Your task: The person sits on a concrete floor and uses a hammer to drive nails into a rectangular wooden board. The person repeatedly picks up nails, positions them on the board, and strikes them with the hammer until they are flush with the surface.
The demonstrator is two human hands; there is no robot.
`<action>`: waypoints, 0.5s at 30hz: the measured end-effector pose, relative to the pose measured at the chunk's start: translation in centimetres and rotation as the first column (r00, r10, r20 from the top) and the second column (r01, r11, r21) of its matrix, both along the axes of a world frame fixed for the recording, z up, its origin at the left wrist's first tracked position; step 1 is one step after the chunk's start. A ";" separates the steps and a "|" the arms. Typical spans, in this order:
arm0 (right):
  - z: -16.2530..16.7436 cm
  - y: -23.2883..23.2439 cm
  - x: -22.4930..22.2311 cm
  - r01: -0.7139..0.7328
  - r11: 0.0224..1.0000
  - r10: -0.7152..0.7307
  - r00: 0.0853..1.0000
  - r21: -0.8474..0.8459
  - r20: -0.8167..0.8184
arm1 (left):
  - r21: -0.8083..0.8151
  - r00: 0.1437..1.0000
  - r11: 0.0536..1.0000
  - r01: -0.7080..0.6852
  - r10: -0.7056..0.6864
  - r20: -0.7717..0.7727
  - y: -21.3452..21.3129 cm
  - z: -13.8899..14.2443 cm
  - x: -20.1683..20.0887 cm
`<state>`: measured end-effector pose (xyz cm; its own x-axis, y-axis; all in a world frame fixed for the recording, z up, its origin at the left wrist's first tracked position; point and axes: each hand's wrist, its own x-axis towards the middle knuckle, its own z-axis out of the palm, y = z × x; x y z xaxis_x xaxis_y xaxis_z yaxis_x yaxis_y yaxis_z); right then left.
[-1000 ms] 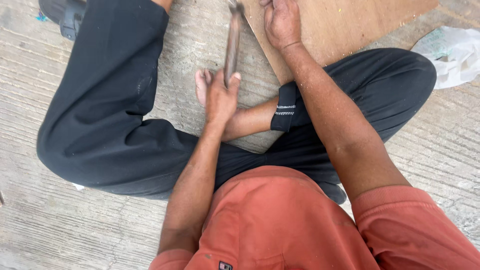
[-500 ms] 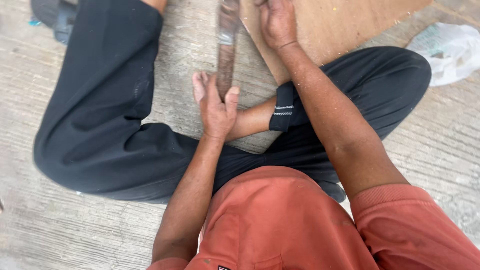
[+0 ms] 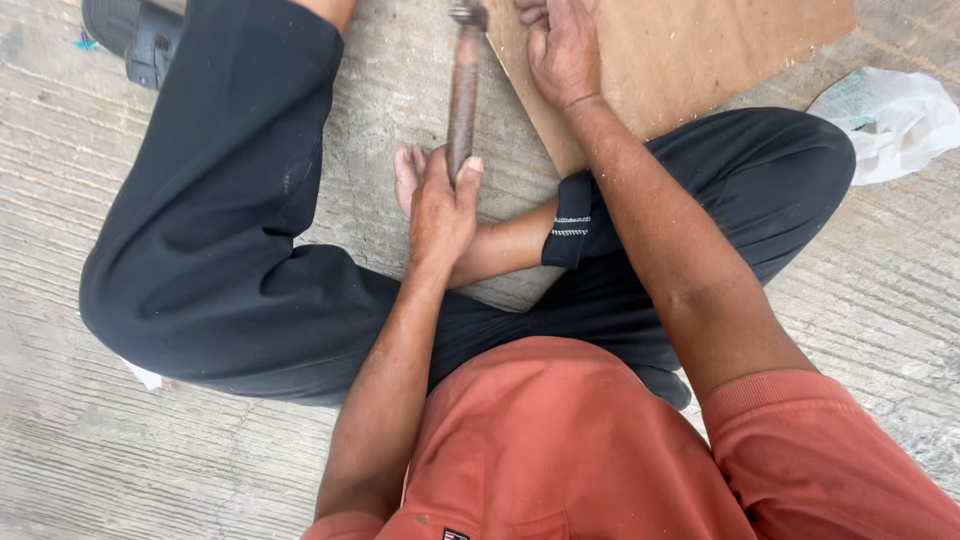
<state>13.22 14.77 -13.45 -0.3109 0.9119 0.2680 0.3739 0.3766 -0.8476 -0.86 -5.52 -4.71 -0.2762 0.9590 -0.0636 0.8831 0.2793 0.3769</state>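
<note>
Since before, my left hand [image 3: 442, 205] tipped the stick [image 3: 463, 95] straighter, grip wrapped around it. My right hand [image 3: 562, 50] lies flat on the board [image 3: 690, 50], fingertips cut off.

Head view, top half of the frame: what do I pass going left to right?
Black sandal → left hand gripping a worn wooden tool handle → right hand pressed flat on the plywood board → crumpled white plastic bag.
</note>
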 end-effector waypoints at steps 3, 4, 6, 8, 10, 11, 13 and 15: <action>1.7 0.1 -0.8 -0.051 0.998 0.056 0.985 -0.037 0.164 | -0.083 0.713 0.954 -0.288 0.271 0.647 -1.5 0.6 -0.2; 2.2 0.2 -1.5 -0.090 0.993 0.071 0.969 0.071 0.235 | -0.292 0.340 0.895 -0.338 0.405 0.848 -1.9 0.7 -0.1; 3.0 0.7 -3.6 -0.181 0.944 0.074 0.931 0.277 0.359 | -0.405 0.129 0.830 -0.383 0.483 0.866 -2.1 0.8 0.1; 3.2 1.5 -6.4 -0.234 0.928 0.040 0.838 0.292 0.544 | -0.517 -0.049 0.770 -0.374 0.540 0.840 -1.9 0.6 0.3; 3.0 2.2 -9.2 -0.321 0.887 -0.022 0.690 0.333 0.723 | -0.587 -0.171 0.729 -0.353 0.566 0.806 -1.4 0.2 0.5; 2.8 2.6 -10.4 -0.383 0.850 -0.076 0.592 0.363 0.803 | -0.570 -0.174 0.744 -0.349 0.546 0.820 -1.2 0.0 0.6; 2.5 3.5 -12.1 -0.461 0.811 -0.149 0.433 0.361 0.889 | -0.534 -0.183 0.771 -0.347 0.503 0.845 -1.0 -0.4 0.5; 2.4 3.4 -12.9 -0.494 0.820 -0.143 0.313 0.289 0.939 | -0.517 -0.190 0.782 -0.348 0.481 0.856 -1.0 -0.6 0.5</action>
